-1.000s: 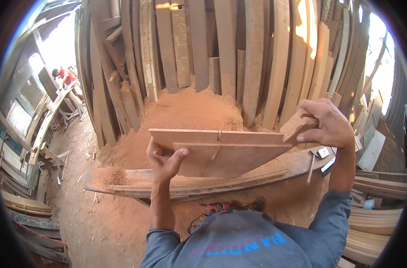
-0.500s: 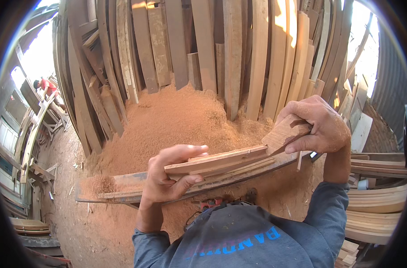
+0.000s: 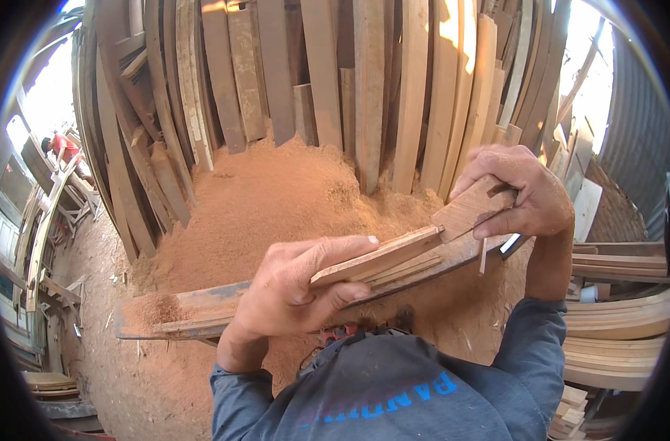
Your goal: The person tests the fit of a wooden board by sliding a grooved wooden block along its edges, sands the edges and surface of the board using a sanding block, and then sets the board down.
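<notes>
- The left hand (image 3: 294, 287) is pinching the near end of a board (image 3: 383, 257) between thumb and fingers.
- The right hand (image 3: 530, 192) is pinching a wooden block (image 3: 464, 209), its fingers curling over the top.
- The board is slanting between both hands above the bench (image 3: 221, 295), its right end meeting the block.
- Sawdust (image 3: 158, 309) is covering the bench's left end.
- Beyond the bench, a heap (image 3: 269, 195) of sawdust is spreading below standing planks (image 3: 368, 88).
- Curved boards (image 3: 618, 317) are lying stacked at right.
- A person (image 3: 68, 151) in red is working at far left.
</notes>
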Demonstrator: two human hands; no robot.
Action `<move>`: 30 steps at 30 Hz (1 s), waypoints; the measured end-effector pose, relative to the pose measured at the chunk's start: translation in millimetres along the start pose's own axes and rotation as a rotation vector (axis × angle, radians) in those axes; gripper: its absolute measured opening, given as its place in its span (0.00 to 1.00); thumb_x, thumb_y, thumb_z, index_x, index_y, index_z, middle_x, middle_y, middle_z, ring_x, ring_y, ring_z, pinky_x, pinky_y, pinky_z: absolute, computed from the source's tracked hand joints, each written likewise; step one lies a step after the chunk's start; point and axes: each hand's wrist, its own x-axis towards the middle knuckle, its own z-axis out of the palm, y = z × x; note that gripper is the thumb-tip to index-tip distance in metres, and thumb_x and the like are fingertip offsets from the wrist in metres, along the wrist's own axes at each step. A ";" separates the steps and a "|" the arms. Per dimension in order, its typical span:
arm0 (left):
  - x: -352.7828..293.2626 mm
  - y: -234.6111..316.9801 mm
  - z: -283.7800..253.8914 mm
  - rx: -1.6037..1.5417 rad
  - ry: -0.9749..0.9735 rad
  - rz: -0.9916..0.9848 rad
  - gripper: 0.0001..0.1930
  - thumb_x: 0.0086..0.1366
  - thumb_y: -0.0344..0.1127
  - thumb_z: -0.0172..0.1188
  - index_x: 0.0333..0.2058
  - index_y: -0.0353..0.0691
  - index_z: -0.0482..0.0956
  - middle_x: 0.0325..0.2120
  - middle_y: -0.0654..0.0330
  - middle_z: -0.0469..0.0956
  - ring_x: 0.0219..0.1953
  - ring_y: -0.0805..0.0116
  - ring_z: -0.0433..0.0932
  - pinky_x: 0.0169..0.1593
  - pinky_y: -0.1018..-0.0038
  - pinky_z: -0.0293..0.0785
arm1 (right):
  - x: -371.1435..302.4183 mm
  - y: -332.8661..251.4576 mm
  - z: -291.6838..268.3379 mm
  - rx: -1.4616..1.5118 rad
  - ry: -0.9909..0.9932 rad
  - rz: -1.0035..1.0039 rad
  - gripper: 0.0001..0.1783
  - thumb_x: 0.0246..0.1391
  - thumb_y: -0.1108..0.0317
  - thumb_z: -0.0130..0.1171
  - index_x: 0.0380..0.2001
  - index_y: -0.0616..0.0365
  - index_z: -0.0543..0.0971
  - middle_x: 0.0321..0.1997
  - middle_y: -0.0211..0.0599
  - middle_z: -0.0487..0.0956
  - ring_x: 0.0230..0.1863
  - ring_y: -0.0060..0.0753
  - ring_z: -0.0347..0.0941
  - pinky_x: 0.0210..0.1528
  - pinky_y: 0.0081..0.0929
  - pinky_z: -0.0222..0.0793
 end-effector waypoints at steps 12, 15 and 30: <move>15.3 10.9 2.5 0.086 0.032 0.016 0.11 0.58 0.29 0.68 0.39 0.33 0.84 0.33 0.49 0.86 0.36 0.60 0.87 0.41 0.73 0.81 | -23.8 18.9 -11.0 0.066 0.178 0.259 0.29 0.24 0.65 0.80 0.34 0.61 0.80 0.28 0.32 0.77 0.32 0.24 0.75 0.35 0.24 0.69; 18.4 17.8 10.8 0.074 -0.002 0.007 0.12 0.55 0.30 0.69 0.38 0.34 0.82 0.28 0.52 0.83 0.31 0.61 0.86 0.35 0.72 0.79 | -11.0 13.2 -10.2 0.029 0.087 0.049 0.34 0.27 0.50 0.83 0.34 0.61 0.79 0.27 0.32 0.78 0.30 0.24 0.75 0.32 0.23 0.68; 21.7 15.5 18.9 0.126 -0.025 0.018 0.14 0.56 0.32 0.71 0.39 0.32 0.81 0.35 0.49 0.84 0.35 0.55 0.86 0.39 0.70 0.81 | -12.0 -13.0 -9.8 -0.119 -0.003 0.225 0.31 0.25 0.60 0.80 0.35 0.61 0.78 0.30 0.39 0.74 0.35 0.44 0.73 0.38 0.35 0.64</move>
